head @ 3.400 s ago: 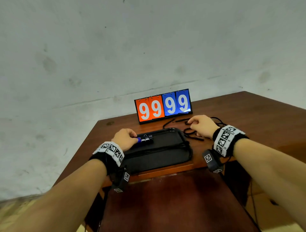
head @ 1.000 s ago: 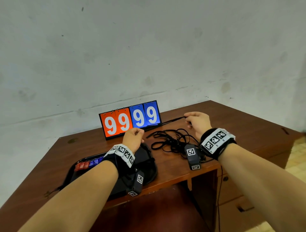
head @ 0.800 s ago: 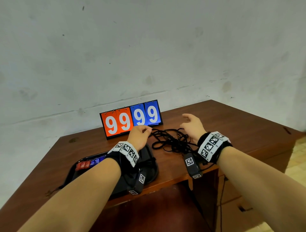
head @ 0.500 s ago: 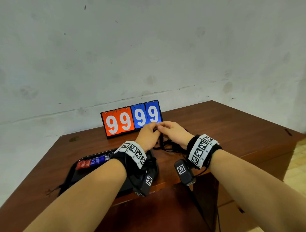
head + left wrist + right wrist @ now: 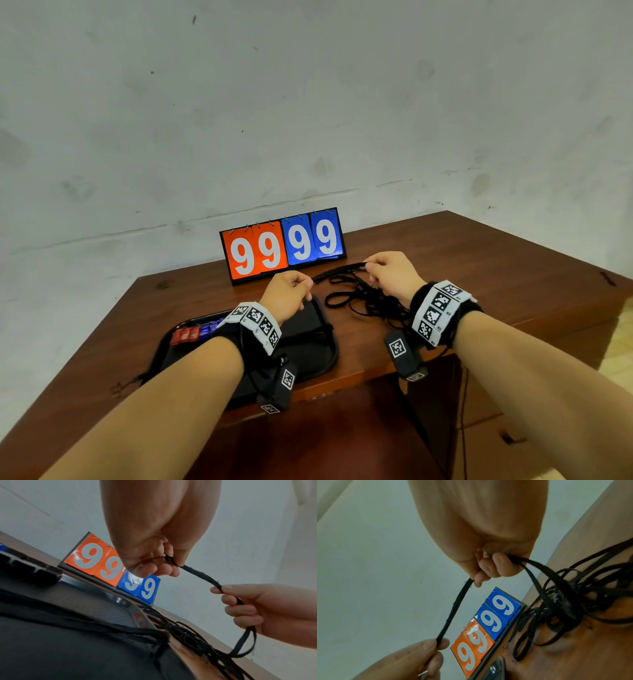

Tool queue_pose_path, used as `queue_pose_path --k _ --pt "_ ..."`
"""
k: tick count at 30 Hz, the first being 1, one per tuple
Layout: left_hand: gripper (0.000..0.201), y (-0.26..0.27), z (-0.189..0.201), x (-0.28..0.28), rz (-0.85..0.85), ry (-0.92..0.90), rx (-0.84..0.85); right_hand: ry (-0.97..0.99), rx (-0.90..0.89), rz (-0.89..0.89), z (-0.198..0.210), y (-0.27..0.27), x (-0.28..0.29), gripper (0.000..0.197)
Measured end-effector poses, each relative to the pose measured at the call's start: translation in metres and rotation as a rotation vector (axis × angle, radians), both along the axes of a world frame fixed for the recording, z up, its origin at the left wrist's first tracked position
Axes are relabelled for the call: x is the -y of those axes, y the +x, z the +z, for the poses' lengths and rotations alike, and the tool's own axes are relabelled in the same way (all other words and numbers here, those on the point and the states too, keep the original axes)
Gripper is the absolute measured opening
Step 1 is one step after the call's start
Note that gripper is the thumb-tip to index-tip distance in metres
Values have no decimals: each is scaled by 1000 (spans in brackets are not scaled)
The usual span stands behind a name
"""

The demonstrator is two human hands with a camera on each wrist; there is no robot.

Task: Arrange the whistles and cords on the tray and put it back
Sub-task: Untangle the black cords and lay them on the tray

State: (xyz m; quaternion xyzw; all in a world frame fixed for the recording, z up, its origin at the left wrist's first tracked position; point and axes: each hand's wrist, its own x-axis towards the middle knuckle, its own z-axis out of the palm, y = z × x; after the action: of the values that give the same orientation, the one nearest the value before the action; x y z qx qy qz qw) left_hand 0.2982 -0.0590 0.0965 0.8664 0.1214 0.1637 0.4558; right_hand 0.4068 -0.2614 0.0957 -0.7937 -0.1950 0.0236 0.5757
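Note:
A black cord (image 5: 339, 271) is stretched between my hands above the table. My left hand (image 5: 289, 291) pinches one end of the black cord (image 5: 195, 572) over the right end of the black tray (image 5: 308, 356). My right hand (image 5: 390, 274) grips the black cord (image 5: 453, 609) further along, and its loose part hangs down to a tangled pile of black cords (image 5: 363, 301) on the table. Red and blue whistles (image 5: 191, 334) lie in a row along the tray's far left edge. Several straight cords (image 5: 85, 627) lie across the tray.
A flip scoreboard (image 5: 282, 245) showing 99 in orange and 99 in blue stands at the back of the brown wooden table (image 5: 479, 274), against a grey wall. The tray sits at the table's front edge. A drawer front (image 5: 489, 442) shows below at right.
The view shifted right from the tray to the cord pile. My hands met at the pile, took one cord, and have drawn apart, pulling it taut between them.

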Motion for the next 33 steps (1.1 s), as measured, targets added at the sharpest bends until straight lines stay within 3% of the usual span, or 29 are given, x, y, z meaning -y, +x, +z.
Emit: queue_pose_path --k 8,11,17,20,26,33 --pt "17 -8 2 -10 42 18 -17 -137 60 -54 -6 -2 0 17" --pt "17 -9 12 -3 19 -8 -22 -209 135 30 -1 -6 -5 33" --pt "25 -8 30 22 -100 41 -47 -132 287 340 19 -35 -35 30" --pt "26 -10 35 27 -121 48 -15 -70 190 447 24 -46 -44 29" --pt "23 -17 33 21 -111 63 0 -63 96 467 33 -55 -41 31" --pt "19 -19 28 0 64 -212 -5 -186 127 399 33 -57 -33 22"
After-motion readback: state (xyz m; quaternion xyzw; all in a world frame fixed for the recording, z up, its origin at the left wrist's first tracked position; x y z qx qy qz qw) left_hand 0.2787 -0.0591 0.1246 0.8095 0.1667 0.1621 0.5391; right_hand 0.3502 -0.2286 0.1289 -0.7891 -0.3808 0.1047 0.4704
